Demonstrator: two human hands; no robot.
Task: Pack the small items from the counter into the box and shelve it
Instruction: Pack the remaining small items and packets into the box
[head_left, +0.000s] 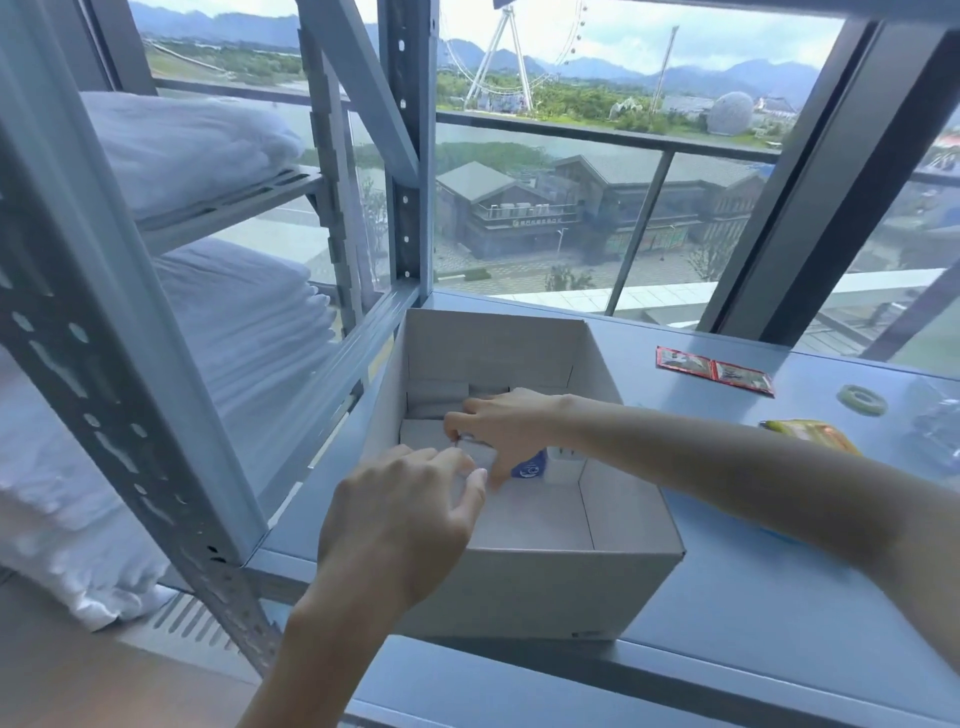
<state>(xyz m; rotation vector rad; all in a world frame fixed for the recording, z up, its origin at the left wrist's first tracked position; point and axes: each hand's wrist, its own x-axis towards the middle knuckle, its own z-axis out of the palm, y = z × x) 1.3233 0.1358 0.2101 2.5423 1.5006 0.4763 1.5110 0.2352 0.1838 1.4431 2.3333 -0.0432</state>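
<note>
The open white box (545, 587) sits on the blue counter (753, 623), next to the metal shelf (104, 322). Both hands are inside it. The right hand (506, 423) grips a small white and blue carton (530, 464), and the left hand (400, 525) pinches its near end. Red packets (714, 370), a pale ring (861, 399) and a yellow packet (810, 434) lie on the counter to the right.

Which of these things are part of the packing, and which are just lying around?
Job: box; small carton in left hand and right hand; red sachets; green ring; yellow packet; rack.
Lying about: white bedding on the rack.
</note>
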